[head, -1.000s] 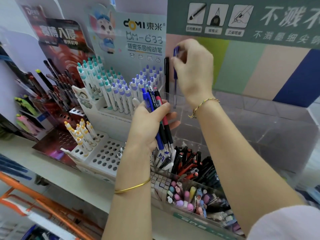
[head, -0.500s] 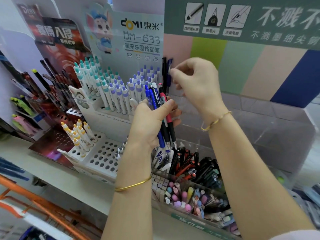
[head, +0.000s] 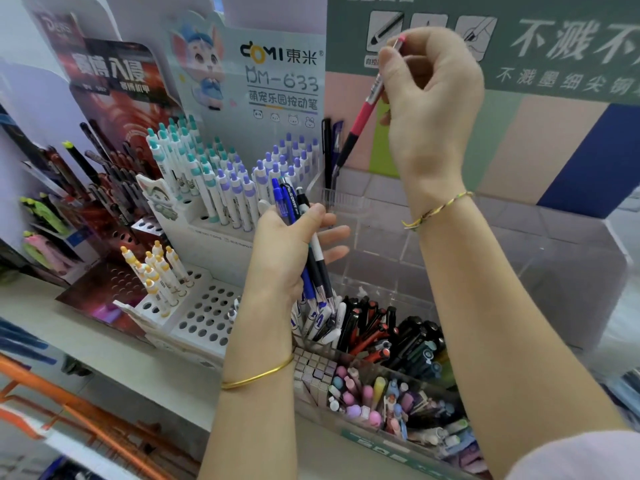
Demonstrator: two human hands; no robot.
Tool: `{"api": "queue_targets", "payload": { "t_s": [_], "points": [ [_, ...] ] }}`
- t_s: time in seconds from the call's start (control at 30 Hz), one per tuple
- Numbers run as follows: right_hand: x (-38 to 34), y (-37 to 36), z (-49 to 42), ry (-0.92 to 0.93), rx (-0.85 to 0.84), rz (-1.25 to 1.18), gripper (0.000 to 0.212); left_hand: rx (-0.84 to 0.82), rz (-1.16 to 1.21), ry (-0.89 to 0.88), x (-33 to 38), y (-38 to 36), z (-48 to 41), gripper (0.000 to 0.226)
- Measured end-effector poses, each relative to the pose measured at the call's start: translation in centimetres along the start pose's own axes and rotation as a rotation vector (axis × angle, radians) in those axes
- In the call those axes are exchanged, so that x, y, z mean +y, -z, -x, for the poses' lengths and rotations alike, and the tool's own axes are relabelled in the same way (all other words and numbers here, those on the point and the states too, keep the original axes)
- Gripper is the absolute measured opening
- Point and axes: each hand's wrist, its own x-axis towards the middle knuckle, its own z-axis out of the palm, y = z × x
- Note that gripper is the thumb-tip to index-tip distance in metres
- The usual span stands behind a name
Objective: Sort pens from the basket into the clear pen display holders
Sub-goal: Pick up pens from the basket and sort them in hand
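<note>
My right hand (head: 433,98) is raised high and pinches a red pen (head: 363,112) by its top end; the pen hangs tilted, tip pointing down-left over the back left slot of the clear pen holder (head: 450,237). A black pen (head: 326,140) and a blue pen (head: 336,143) stand upright in that slot. My left hand (head: 291,251) grips a small bunch of pens (head: 294,209), blue and black ones, in front of the holder. The holder's front compartments hold several black and red pens (head: 381,330).
A white perforated display (head: 207,313) with teal, purple and yellow pens stands to the left. A dark red display (head: 104,174) is further left. A front tray (head: 374,396) holds pastel pens and erasers. An orange rail (head: 69,410) runs below the shelf.
My right hand let go of the blue pen in the back slot, took the red pen from the bunch in my left hand and lifted it up high.
</note>
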Motion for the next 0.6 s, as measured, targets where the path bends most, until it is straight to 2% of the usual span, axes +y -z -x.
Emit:
{"api": "queue_targets", "payload": {
  "t_s": [0.07, 0.1, 0.27, 0.37, 0.47, 0.6],
  "points": [
    [0.4, -1.0, 0.4, 0.074, -0.028, 0.094, 0.004, 0.000, -0.009, -0.009, 0.0, 0.0, 0.0, 0.005],
    [0.8, -1.5, 0.7, 0.086, -0.066, 0.151, 0.008, -0.005, -0.006, -0.012, 0.1, -0.1, 0.0, 0.005],
    [2.9, -3.2, 1.5, -0.046, -0.315, 0.352, 0.017, -0.021, 0.006, -0.024, 0.1, -0.3, 0.0, 0.009],
    [3.2, -3.6, 2.0, -0.104, -0.349, 0.383, 0.023, -0.029, -0.006, -0.037, 0.1, -0.3, -0.1, 0.007],
    [3.5, -3.3, 2.2, -0.161, -0.356, 0.346, 0.017, -0.029, -0.005, -0.039, 0.1, -0.4, -0.2, 0.004],
    [3.2, -1.3, 2.6, -0.289, -0.346, 0.192, 0.033, -0.036, 0.001, -0.033, -0.1, -0.6, -0.3, 0.003]
  ]
}}
